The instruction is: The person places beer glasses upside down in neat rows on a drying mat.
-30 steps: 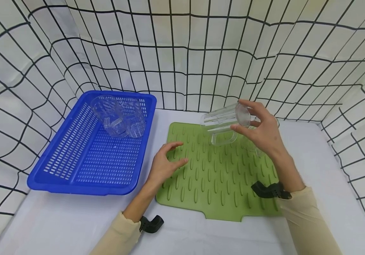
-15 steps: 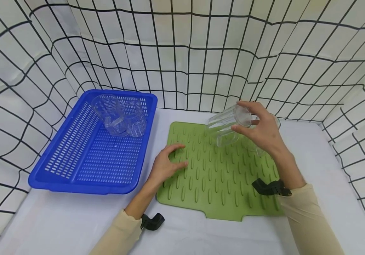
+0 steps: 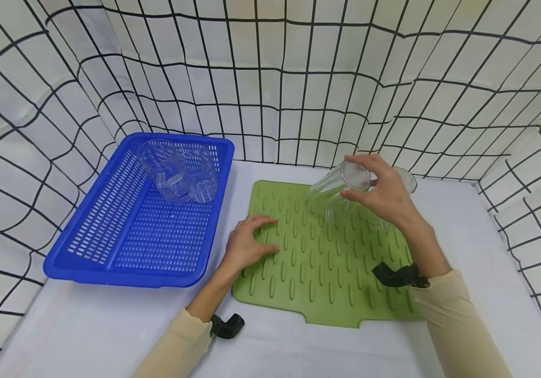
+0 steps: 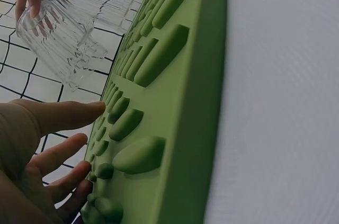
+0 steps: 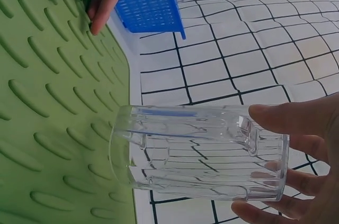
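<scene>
My right hand (image 3: 385, 194) grips a clear glass mug (image 3: 329, 185) round its base end. The mug is tilted, its mouth pointing down and left over the green drying mat (image 3: 331, 315), and its handle faces toward me. In the right wrist view the rim of the held mug (image 5: 198, 155) is close to the mat; contact cannot be told. Another clear mug (image 3: 406, 180) stands base up behind the right hand, partly hidden by it. At the mat's left side my left hand (image 3: 245, 245) holds nothing, fingers and thumb apart and loosely bent.
To the left, a blue perforated basket (image 3: 124, 281) holds clear glass mugs (image 3: 171, 176) bunched at its far right corner. White cloth (image 3: 270, 346) covers the table. Black-lined white sheeting (image 3: 294, 89) walls the back and sides.
The held mug has tipped more steeply, mouth downward, and moved slightly right and lower toward the mat. The left hand has shifted only a little.
</scene>
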Demonstrator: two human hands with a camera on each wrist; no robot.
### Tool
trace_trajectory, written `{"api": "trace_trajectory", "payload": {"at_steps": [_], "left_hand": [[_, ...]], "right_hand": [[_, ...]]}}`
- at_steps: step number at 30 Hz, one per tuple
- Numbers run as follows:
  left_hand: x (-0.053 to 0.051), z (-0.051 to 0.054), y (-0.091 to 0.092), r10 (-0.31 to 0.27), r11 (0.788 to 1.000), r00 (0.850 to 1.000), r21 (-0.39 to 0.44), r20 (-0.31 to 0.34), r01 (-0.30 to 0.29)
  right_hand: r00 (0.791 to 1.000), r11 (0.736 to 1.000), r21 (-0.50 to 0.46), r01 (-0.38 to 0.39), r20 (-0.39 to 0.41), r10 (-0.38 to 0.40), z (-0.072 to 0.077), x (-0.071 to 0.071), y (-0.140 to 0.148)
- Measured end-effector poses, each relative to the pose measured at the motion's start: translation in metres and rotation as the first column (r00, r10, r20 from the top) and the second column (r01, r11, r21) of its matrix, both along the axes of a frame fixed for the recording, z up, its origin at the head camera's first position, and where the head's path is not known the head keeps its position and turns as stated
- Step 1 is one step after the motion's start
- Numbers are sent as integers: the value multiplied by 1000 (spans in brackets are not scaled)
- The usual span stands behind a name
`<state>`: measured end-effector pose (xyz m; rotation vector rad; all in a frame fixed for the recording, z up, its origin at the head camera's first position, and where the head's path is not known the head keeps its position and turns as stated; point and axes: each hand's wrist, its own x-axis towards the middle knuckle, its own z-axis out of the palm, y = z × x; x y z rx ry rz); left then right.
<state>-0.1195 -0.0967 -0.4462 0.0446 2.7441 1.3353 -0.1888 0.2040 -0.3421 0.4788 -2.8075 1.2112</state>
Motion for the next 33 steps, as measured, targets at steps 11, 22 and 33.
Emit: {"api": "trace_trajectory", "payload": {"at_steps": [11, 22, 33], "left_hand": [[5, -2, 3, -44, 997, 999, -61, -22, 43], [4, 0, 3, -41, 997, 999, -68, -25, 39], [4, 0, 3, -32, 998, 999, -63, -23, 31]], "right_hand": [[999, 997, 75, -26, 31, 23, -9, -5, 1], [998, 992, 109, -66, 32, 62, -4, -6, -4], [996, 988, 132, -81, 36, 77, -3, -11, -7]]}}
